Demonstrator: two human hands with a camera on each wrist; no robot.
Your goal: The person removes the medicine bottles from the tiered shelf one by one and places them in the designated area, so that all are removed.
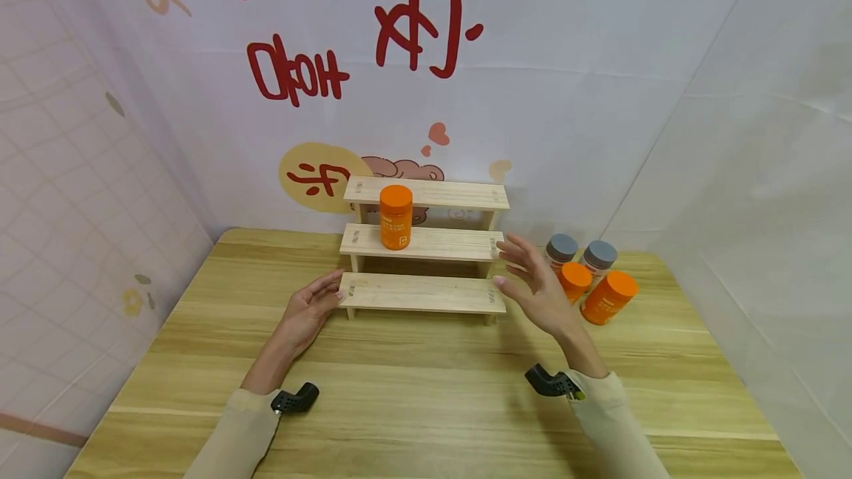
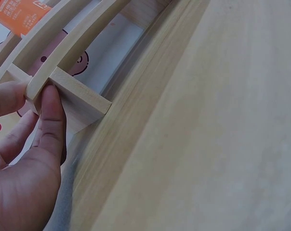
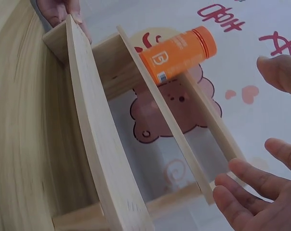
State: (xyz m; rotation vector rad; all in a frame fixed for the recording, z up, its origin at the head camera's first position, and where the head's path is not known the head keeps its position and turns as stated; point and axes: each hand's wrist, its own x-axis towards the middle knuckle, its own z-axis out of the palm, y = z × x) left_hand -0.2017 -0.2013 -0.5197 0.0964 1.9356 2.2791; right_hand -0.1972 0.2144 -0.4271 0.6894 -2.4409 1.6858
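Note:
A three-tier wooden display shelf [image 1: 426,293] stands against the back wall. On its middle step stands an orange bottle [image 1: 396,219] with an orange lid. At the shelf's left end, my left hand [image 1: 308,318] pinches the bottom board; the left wrist view shows the thumb on top and a finger [image 2: 51,118] under it. My right hand [image 1: 544,298] is beside the shelf's right end, fingers spread and nothing in its grasp. In the right wrist view, its fingertips [image 3: 222,192] overlap the end of the middle board.
Right of the shelf, behind my right hand, several bottles are grouped: orange ones [image 1: 609,298] in front and grey-lidded ones [image 1: 600,254] behind. One orange bottle leans. A printed cloth wall [image 1: 566,109] encloses the wooden table [image 1: 413,398] at the back and sides.

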